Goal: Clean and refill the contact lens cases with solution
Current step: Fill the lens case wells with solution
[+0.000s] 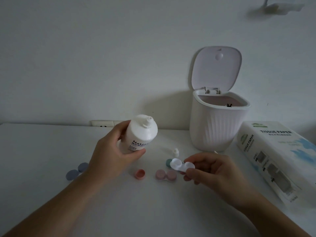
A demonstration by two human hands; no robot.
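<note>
A white plastic solution bottle (141, 134) with blue lettering is gripped in the left hand (109, 154), held above the white surface (42, 151); the fingers (136, 153) are curled round its lower body from beneath, the thumb lying along its left side; its long axis is tilted, the uncapped nozzle pointing up and to the right, away from the viewer. A white two-well contact lens case (182, 165) without lids is pinched at its right end in the right hand (213, 171), between the thumb above and the curled fingers (191, 177) below; its long axis runs left to right, the open wells facing upward, the left well jutting free of the fingers. On the surface, a small white bottle cap (175, 151) stands between the two hands; a teal round lid (169, 163) lies just behind the held case; a coral open lid (140, 173) and a closed pink lens case (165, 175) lie below, near each other; a blue-grey closed lens case (77, 171) lies beside the left wrist. A white ribbed bin (217, 127) with its lid raised stands behind, and a tissue paper pack (277, 151) lies at the right.
</note>
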